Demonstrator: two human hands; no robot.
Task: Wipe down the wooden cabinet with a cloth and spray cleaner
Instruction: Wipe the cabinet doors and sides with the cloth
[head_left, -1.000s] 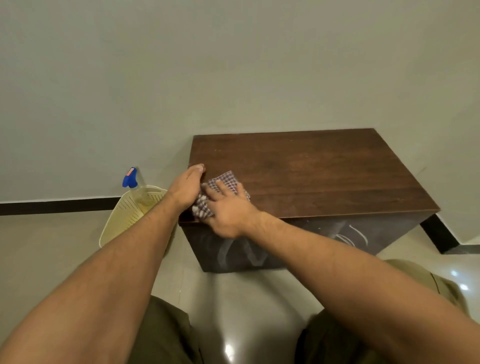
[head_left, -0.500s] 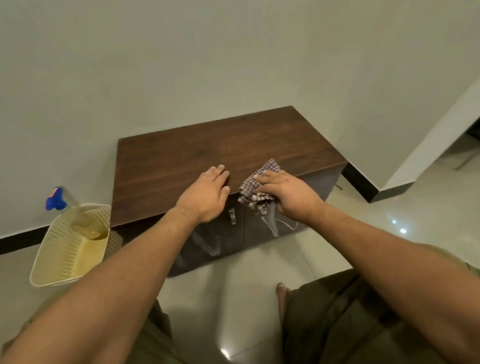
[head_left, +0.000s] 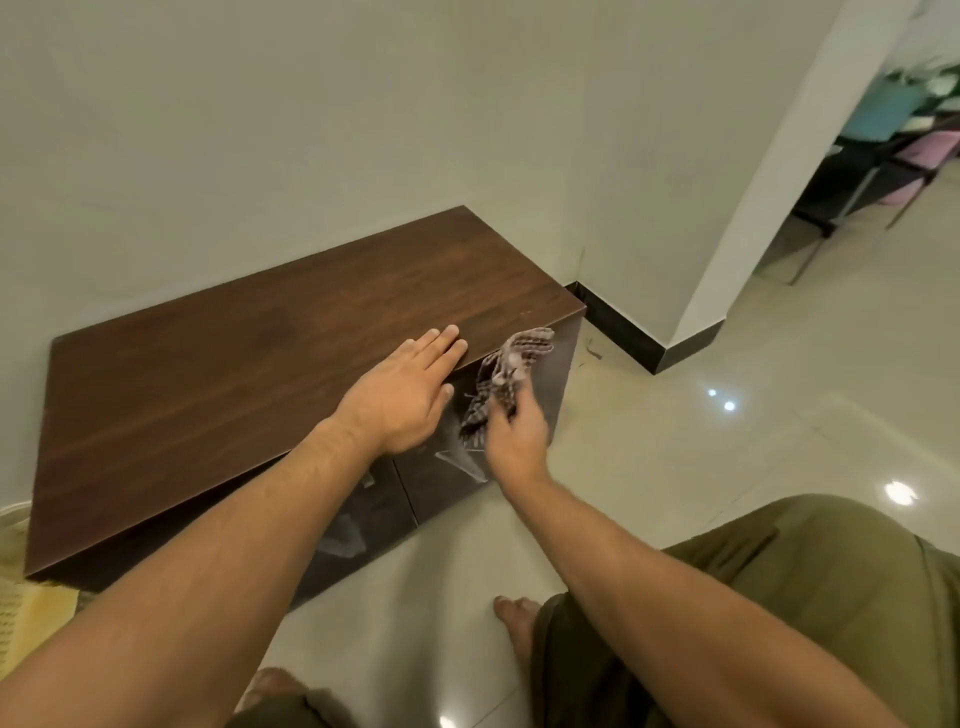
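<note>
A low dark wooden cabinet (head_left: 218, 384) stands against the wall, its glossy front doors streaked with pale marks. My left hand (head_left: 405, 389) lies flat, fingers together, on the top near the front right edge. My right hand (head_left: 514, 431) is in front of the right door and grips a checkered cloth (head_left: 506, 379), which hangs bunched against the door just below the top's right corner. The spray cleaner is out of view.
A cream perforated basket (head_left: 15, 618) sits on the floor at the far left edge. Glossy tiled floor (head_left: 701, 415) stretches to the right. A white pillar (head_left: 769, 171) stands beyond the cabinet, chairs (head_left: 883, 145) behind it. My bare foot (head_left: 514, 623) rests near the cabinet's front.
My right hand has carried the cloth rightwards along the front edge and down onto the right door. My left hand has slid right along the top. The view has swung right, hiding the spray bottle.
</note>
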